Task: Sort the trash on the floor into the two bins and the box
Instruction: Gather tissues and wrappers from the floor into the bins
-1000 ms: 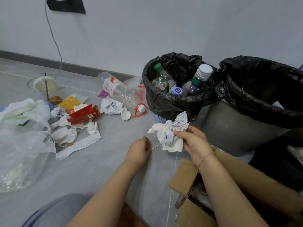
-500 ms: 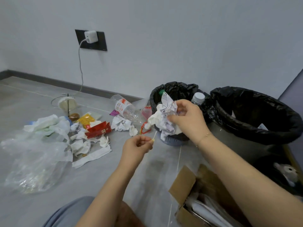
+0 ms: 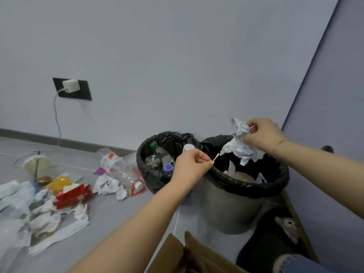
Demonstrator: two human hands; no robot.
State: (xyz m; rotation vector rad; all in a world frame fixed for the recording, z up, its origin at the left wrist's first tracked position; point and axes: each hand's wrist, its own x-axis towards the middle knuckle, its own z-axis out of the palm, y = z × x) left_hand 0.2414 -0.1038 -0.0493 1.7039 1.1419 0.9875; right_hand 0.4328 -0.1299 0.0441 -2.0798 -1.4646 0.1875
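- Our right hand (image 3: 263,135) held its grip curled and pinching a wad of crumpled paper (image 3: 241,143), raised above the mouth of the grey bin (image 3: 232,209) lined with a black bag.
- The paper carried dark printed marks, but we could not read any of them; white tissue hung from the wad's lower edge.
- Our left hand (image 3: 190,166) kept its grip pressed on a cotton swab (image 3: 216,157), thumb against fingertip, the swab's white tip pointing toward the paper and sitting over the grey bin's near rim.
- Just behind the left grip stood the smaller bin (image 3: 149,174), also bagged in black, with plastic bottles (image 3: 157,157) inside; a green cap, a white cap and a purple cap showed, the labels too blurred to read.
- Far to the left of that grip, on the floor (image 3: 110,229), lay a clear bottle (image 3: 114,166) with a red-and-white label, a red packet (image 3: 73,196), a yellow wrapper (image 3: 60,182) and loose tissue; no writing was legible.
- Below both grips, the cardboard box (image 3: 177,255) was cut off by the lower edge, its contents hidden.
- Inside the grey bin we made out only pale shapes.
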